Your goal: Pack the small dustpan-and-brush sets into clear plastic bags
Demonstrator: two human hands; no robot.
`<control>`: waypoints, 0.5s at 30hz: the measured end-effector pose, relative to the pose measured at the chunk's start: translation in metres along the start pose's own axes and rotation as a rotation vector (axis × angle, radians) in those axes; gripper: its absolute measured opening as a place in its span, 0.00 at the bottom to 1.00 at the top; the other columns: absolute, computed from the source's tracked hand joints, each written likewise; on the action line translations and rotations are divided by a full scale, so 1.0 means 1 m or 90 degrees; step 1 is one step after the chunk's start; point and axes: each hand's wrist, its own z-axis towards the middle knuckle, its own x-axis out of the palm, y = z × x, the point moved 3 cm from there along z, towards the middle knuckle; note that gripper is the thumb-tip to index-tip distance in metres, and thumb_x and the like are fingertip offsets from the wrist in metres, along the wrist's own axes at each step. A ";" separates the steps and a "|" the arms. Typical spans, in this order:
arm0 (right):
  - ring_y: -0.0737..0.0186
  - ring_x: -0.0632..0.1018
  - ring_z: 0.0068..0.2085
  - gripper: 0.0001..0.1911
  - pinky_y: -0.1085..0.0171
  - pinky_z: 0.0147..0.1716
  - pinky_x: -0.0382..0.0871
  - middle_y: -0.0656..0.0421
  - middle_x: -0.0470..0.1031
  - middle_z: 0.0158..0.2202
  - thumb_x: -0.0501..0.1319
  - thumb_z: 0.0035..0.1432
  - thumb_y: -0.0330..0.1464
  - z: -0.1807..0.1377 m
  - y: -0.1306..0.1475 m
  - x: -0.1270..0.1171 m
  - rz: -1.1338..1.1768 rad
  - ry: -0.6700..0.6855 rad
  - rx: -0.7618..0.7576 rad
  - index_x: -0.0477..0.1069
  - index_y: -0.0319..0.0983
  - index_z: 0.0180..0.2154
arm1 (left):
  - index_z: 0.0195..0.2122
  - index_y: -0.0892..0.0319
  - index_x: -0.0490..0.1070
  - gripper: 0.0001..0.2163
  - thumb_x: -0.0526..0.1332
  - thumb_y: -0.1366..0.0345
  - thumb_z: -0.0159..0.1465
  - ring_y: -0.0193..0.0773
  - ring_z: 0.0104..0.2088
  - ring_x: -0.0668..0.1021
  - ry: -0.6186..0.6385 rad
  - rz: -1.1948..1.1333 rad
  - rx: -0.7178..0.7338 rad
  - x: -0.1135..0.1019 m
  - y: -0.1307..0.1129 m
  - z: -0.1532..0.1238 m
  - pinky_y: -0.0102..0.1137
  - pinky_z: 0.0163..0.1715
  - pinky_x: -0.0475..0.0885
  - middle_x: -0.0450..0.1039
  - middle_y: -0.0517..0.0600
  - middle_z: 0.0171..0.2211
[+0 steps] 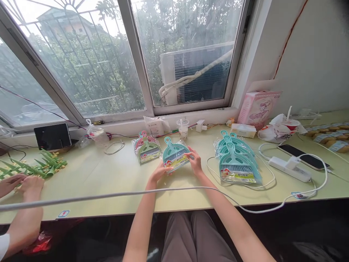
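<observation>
A white cable (pixel 109 195) runs along the near edge of the table (pixel 109 174), crossing in front of both forearms of the person wearing the camera. Beyond it, at the middle of the table, the left hand (pixel 159 172) and the right hand (pixel 195 161) hold one teal dustpan-and-brush set (pixel 174 154) in a clear packet. The left fingers are closed on the lower left corner of the packet; the right fingers pinch its right edge beside the printed label. The packet lies flat on or just above the surface; which of the two cannot be determined. Just beyond it to the left, a small pile of packaged sets (pixel 147 147) in pink and green lies near the far edge. To the right, a taller stack of teal sets (pixel 236 158) lies apart from the hands, ringed by a loop of white cable. Judged from this layout, sorting is partway through: a few sets lie in the left pile, one is in hand, and the larger teal stack appears to remain. Toward the right end lie a power strip (pixel 290 168) and a phone (pixel 304 156). At the left end, a co-worker's hands (pixel 23 183) rest beside green plastic stakes (pixel 35 165).
</observation>
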 end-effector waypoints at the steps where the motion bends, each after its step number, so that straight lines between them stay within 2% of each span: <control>1: 0.42 0.72 0.71 0.12 0.41 0.72 0.62 0.51 0.79 0.65 0.72 0.63 0.45 0.000 0.003 -0.001 -0.043 -0.012 -0.034 0.84 0.45 0.32 | 0.58 0.59 0.71 0.34 0.82 0.65 0.52 0.43 0.33 0.85 -0.004 -0.001 0.010 0.000 0.000 0.000 0.31 0.29 0.76 0.83 0.58 0.45; 3: 0.43 0.67 0.75 0.11 0.40 0.76 0.55 0.53 0.77 0.67 0.71 0.66 0.42 -0.001 0.005 -0.004 -0.129 -0.022 -0.087 0.83 0.45 0.32 | 0.58 0.59 0.71 0.34 0.82 0.65 0.52 0.42 0.33 0.85 -0.009 0.010 0.005 0.001 0.001 0.001 0.31 0.28 0.76 0.83 0.56 0.43; 5: 0.42 0.65 0.76 0.12 0.37 0.76 0.53 0.52 0.76 0.68 0.69 0.68 0.40 0.001 0.002 -0.005 -0.178 -0.014 -0.096 0.82 0.44 0.32 | 0.58 0.60 0.71 0.36 0.83 0.64 0.50 0.43 0.33 0.85 0.007 0.028 -0.016 0.001 0.003 0.002 0.31 0.29 0.76 0.82 0.56 0.42; 8: 0.38 0.66 0.76 0.11 0.36 0.74 0.57 0.49 0.74 0.70 0.69 0.67 0.40 0.005 -0.009 -0.005 -0.159 0.014 -0.044 0.82 0.42 0.32 | 0.60 0.61 0.69 0.39 0.84 0.61 0.50 0.44 0.34 0.85 0.030 0.037 -0.014 0.002 0.006 0.003 0.32 0.29 0.76 0.82 0.57 0.42; 11: 0.40 0.71 0.72 0.10 0.41 0.72 0.64 0.48 0.71 0.72 0.70 0.62 0.41 0.010 -0.017 -0.006 -0.074 0.039 0.013 0.85 0.42 0.37 | 0.64 0.60 0.67 0.43 0.83 0.60 0.50 0.44 0.34 0.85 0.028 0.036 0.010 0.000 0.008 0.005 0.31 0.29 0.75 0.82 0.57 0.44; 13: 0.42 0.73 0.71 0.16 0.45 0.70 0.67 0.49 0.71 0.72 0.72 0.58 0.42 0.011 -0.019 -0.007 -0.015 0.040 0.048 0.86 0.43 0.46 | 0.68 0.59 0.65 0.46 0.83 0.61 0.51 0.45 0.34 0.85 0.026 0.035 0.010 -0.002 0.009 0.007 0.32 0.30 0.76 0.82 0.58 0.45; 15: 0.44 0.78 0.66 0.26 0.48 0.66 0.73 0.50 0.77 0.67 0.75 0.53 0.44 0.011 -0.022 -0.007 0.046 0.056 0.130 0.83 0.45 0.54 | 0.70 0.59 0.64 0.47 0.83 0.61 0.51 0.45 0.35 0.85 0.027 0.036 -0.006 -0.004 0.010 0.008 0.33 0.30 0.77 0.82 0.60 0.47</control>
